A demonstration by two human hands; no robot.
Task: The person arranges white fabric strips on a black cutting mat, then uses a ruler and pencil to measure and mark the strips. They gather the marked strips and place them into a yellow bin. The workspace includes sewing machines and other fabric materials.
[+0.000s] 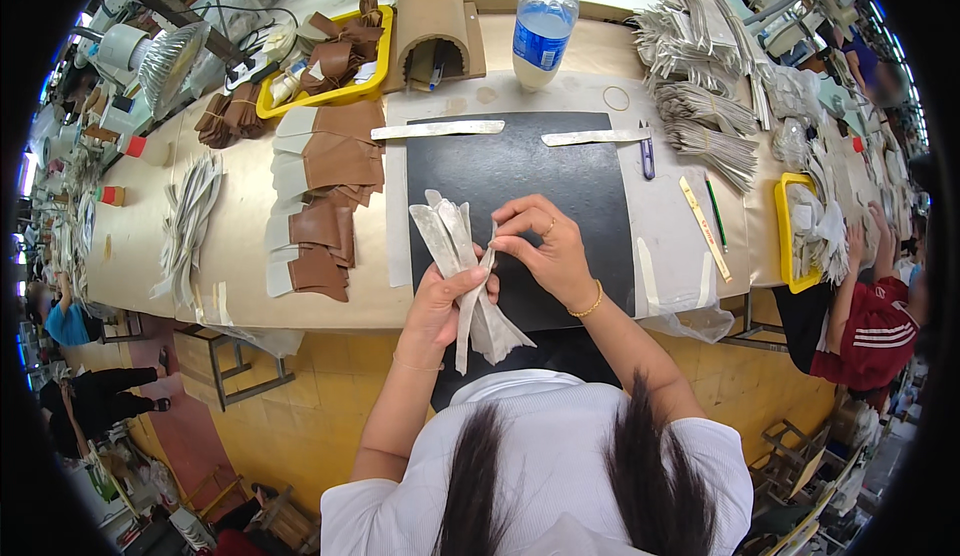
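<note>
A small bundle of whitish-grey strips (447, 233) fans out from my left hand (443, 301), which grips it around the middle with the thumb on top. My right hand (545, 249) pinches the upper end of one strip at the bundle's right side, thumb against fingertips. Both hands are over the front part of a black mat (580, 181). Near the mat's far edge lie two single pale strips, one at the left (438, 130) and one at the right (596, 137). Purple thread snips (648, 153) rest just beyond the right strip's end.
Overlapping brown leather pieces (340, 161) lie left of the mat. Behind them are a yellow tray (378, 74), a cardboard arch (430, 6) and a bottle (543, 36). Strip stacks (705, 106), a ruler (705, 228) and a green pencil (717, 214) lie right. A person in red (870, 336) works there.
</note>
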